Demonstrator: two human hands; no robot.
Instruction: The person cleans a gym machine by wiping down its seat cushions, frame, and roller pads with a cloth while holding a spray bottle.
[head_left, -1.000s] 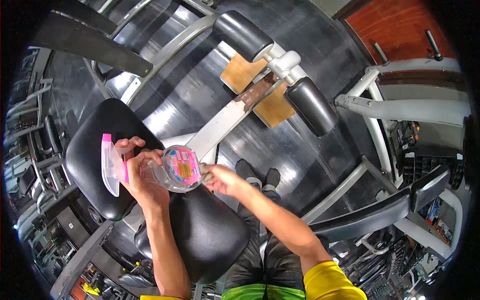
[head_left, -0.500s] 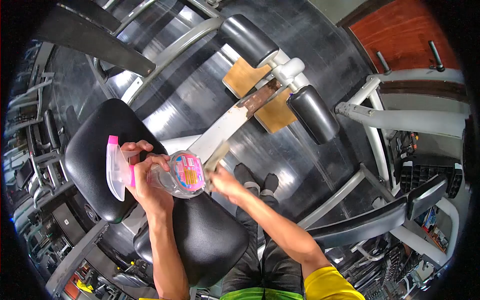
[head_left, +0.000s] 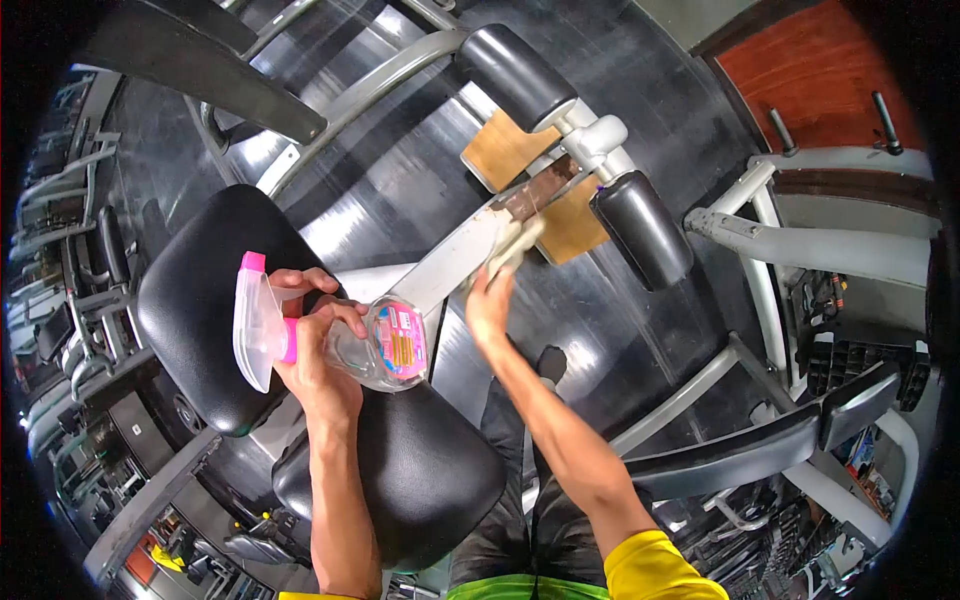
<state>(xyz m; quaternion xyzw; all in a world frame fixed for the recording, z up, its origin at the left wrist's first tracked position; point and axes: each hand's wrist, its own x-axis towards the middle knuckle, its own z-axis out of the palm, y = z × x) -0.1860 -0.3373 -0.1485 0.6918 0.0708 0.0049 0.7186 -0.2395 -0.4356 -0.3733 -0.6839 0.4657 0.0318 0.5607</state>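
My left hand [head_left: 318, 352] is closed around the neck of a clear spray bottle [head_left: 402, 345] with a pink-and-white trigger head and a colourful label. The bottle lies tilted on its side in the air above the black padded seat [head_left: 410, 470]. In my right hand [head_left: 488, 305] is a pale cloth [head_left: 512, 245], held against the side of the machine's white metal beam [head_left: 455, 255]. Rust-brown, worn paint shows at the beam's far end, close to the cloth. Part of the cloth is hidden by my fingers.
Two black foam rollers [head_left: 515, 75] sit on a crossbar at the beam's far end, above a wooden board [head_left: 570, 225]. A black backrest pad [head_left: 215, 310] is at left. Another padded bench [head_left: 725, 445] and grey frame tubes [head_left: 830, 235] stand at right.
My right hand has moved the cloth forward along the beam, away from the bottle toward the rollers. My left hand still holds the bottle, with the view shifted slightly.
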